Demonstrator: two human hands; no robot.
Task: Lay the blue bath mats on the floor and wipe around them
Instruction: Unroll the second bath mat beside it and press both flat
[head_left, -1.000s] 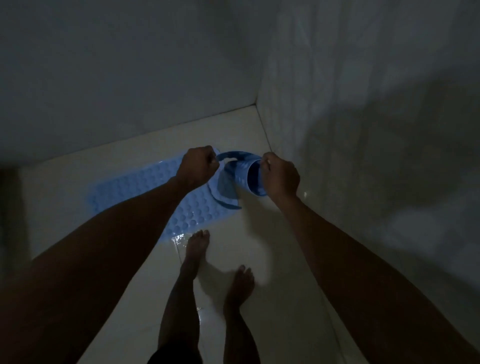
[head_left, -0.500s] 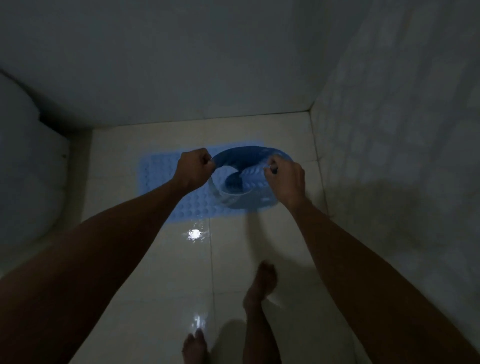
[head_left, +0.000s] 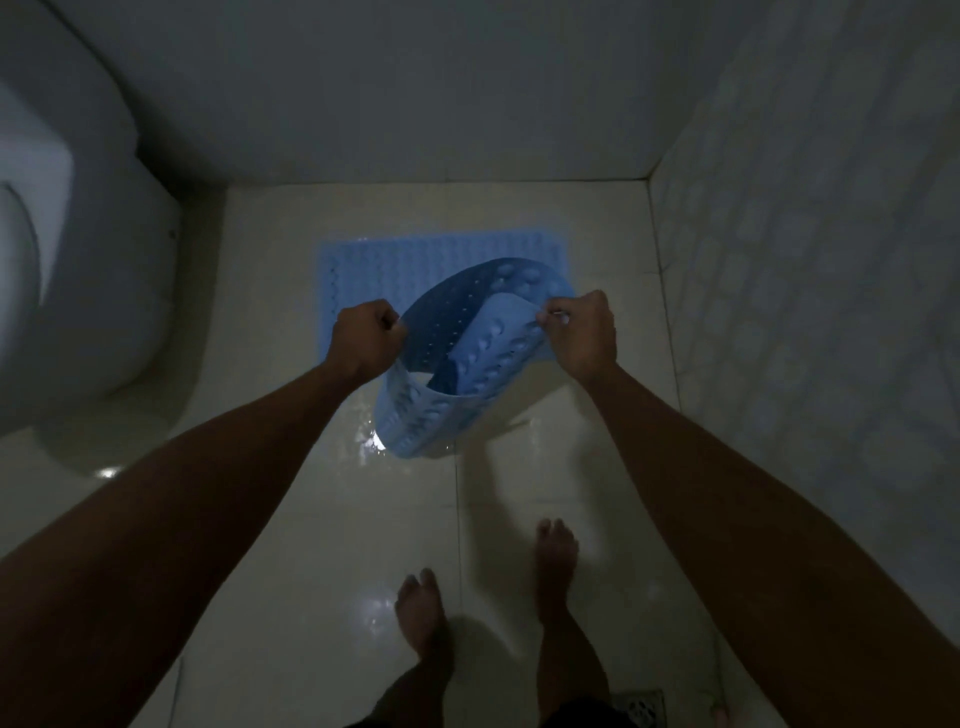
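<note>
1. Standing at the left edge of the floor (head_left: 291, 519), a white toilet (head_left: 78, 291) fills that side of the room, against the back wall (head_left: 415, 93).
2. Left hand (head_left: 366, 340) is closed in a fist, fingers curled tight round the left edge of the curled blue mat (head_left: 467, 374), above the wet tiles.
3. That curled blue mat hangs between both hands, bent into a loop with its bumpy side out, its lowest part near the glossy floor; whether it touches there is unclear.
4. Behind it, a flat blue mat (head_left: 363, 260) lies on the floor near the back wall, partly hidden by the loop.
5. Right hand (head_left: 582, 332) pinches the mat's right edge between thumb and curled fingers.
6. Two bare feet (head_left: 556, 551) stand on the tiles near the bottom edge.
7. A metal floor drain (head_left: 641, 706) sits at the bottom edge, close to the tiled right wall (head_left: 805, 312).
</note>
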